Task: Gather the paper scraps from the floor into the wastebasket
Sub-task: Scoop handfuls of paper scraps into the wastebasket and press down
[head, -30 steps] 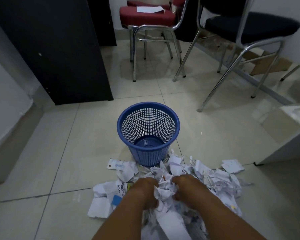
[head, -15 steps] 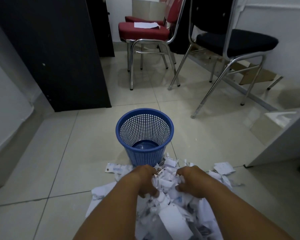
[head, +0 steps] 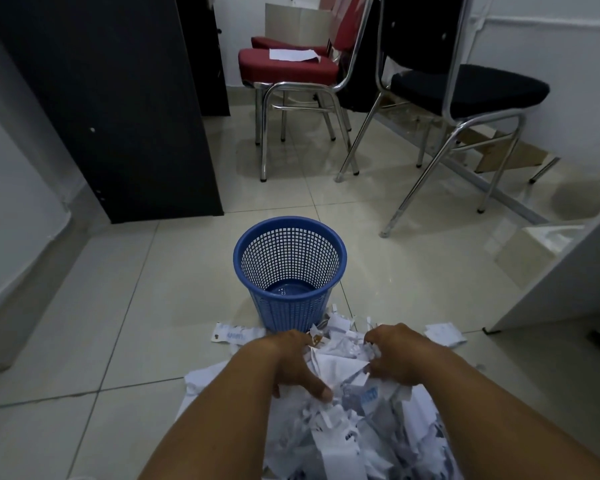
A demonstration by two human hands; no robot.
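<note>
Black cabinet panel stands at far left on the tiled floor. I see the left hand with its fingers curled into a wad of white paper scraps, gripping its left side. Just beyond, the blue mesh wastebasket stands upright, its foot touching the pile on the floor. The right hand clutches the same wad from the right. Farther back stand a red chair and a black chair.
</note>
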